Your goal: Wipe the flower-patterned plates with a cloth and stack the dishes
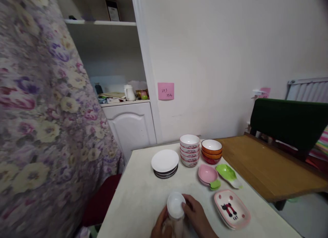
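Note:
Both my hands are at the near edge of the white table, wrapped around a small white bowl and what looks like a pale cloth under it. My left hand holds the bowl's left side. My right hand grips its right rim with the thumb on top. Behind the bowl stand a stack of plates with a white one on top, a stack of white bowls with red patterns and a stack of orange bowls.
A pink dish, a green leaf-shaped dish and a pink-rimmed cat plate lie to the right. A wooden table and dark chair adjoin. A floral curtain hangs left, a white cabinet behind.

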A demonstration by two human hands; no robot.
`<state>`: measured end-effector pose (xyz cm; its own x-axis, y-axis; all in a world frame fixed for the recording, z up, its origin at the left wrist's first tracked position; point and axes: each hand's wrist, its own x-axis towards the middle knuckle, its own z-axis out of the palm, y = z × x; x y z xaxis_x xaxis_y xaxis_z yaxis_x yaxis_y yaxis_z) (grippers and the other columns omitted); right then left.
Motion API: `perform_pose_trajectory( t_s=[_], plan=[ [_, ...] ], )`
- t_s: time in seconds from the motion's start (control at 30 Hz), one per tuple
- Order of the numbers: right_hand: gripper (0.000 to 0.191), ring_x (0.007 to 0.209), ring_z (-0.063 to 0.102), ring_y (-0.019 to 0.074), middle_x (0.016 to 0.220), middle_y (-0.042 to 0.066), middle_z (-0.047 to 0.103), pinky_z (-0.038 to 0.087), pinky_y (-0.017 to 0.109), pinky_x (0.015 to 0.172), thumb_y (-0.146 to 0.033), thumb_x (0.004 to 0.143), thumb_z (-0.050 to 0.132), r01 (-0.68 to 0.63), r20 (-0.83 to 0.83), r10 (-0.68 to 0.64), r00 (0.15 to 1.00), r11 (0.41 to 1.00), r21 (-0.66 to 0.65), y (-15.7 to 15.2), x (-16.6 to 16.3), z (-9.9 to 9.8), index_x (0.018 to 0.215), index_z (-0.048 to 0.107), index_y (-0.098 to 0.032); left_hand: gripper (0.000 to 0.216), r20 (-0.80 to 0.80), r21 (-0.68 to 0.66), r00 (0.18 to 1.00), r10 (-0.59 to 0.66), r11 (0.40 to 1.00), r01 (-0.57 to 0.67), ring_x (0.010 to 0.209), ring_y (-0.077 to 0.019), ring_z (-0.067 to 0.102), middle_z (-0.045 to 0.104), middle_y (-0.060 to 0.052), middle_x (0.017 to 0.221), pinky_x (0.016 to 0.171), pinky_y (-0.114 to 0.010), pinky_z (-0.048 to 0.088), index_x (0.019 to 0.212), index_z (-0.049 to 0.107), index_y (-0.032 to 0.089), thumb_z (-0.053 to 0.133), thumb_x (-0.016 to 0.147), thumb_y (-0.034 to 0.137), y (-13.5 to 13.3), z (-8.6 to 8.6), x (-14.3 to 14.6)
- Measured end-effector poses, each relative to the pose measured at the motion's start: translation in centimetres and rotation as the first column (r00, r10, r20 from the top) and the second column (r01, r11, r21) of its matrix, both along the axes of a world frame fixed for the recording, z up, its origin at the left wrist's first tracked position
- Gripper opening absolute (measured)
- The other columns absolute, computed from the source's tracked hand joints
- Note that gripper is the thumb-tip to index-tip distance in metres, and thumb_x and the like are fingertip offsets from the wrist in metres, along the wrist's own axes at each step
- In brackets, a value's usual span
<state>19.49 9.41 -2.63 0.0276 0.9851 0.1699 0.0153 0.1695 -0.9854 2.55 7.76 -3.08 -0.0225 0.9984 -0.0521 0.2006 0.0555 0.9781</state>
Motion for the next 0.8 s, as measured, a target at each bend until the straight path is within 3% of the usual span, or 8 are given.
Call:
perform_pose_trajectory(
  t_s=[0.2, 0.43, 0.63, 0.8],
  plan=[
    [0.034, 0.094, 0.067, 0.0266, 0.102, 0.013, 0.073, 0.051, 0.038, 0.086, -0.031, 0.077, 0.053, -0.003, -0.001, 0.004, 1.0, 1.0, 0.027, 5.5, -4.5, -0.1, 0.102, 0.066, -0.012, 0.079, -0.056, -0.021, 0.989, 0.14, 0.99, -0.141, 0.124, -0.0338, 0.051, 0.057, -0.023, 0.132, 0.109, -0.046, 0.034, 0.129, 0.048, -0.003, 0.046, 0.058, 0.033, 3.8, 2.6, -2.4],
    [0.034, 0.094, 0.067, 0.0262, 0.1, 0.011, 0.074, 0.051, 0.038, 0.086, -0.029, 0.078, 0.051, 0.036, 0.008, -0.036, 0.999, 0.999, 0.039, 7.8, -7.4, -0.3, 0.103, 0.067, -0.013, 0.067, -0.037, 0.016, 0.966, 0.258, 0.966, -0.257, 0.114, -0.0321, 0.059, 0.068, -0.016, 0.118, 0.102, -0.043, 0.043, 0.119, 0.059, 0.006, 0.05, 0.057, 0.029, 6.6, 1.6, -4.7],
    [0.037, 0.099, 0.067, 0.0274, 0.107, 0.013, 0.073, 0.05, 0.04, 0.09, -0.033, 0.076, 0.054, 0.077, -0.018, -0.076, 0.997, 0.997, 0.033, 7.8, -8.6, -0.6, 0.107, 0.066, -0.014, 0.076, -0.044, -0.008, 0.959, 0.28, 0.96, -0.28, 0.12, -0.0346, 0.054, 0.06, -0.022, 0.128, 0.106, -0.045, 0.038, 0.126, 0.052, 0.001, 0.05, 0.057, 0.032, 6.5, 1.0, -4.8],
    [0.045, 0.105, 0.066, 0.0269, 0.116, 0.017, 0.069, 0.051, 0.039, 0.092, -0.038, 0.076, 0.056, 0.085, -0.063, -0.085, 0.994, 0.996, -0.004, 5.8, -7.6, -1.5, 0.112, 0.061, -0.012, 0.072, -0.061, -0.023, 0.958, 0.28, 0.959, -0.282, 0.116, -0.0302, 0.058, 0.062, -0.022, 0.123, 0.103, -0.041, 0.041, 0.132, 0.041, 0.001, 0.047, 0.068, 0.033, 4.1, 0.5, -4.3]
  ],
)
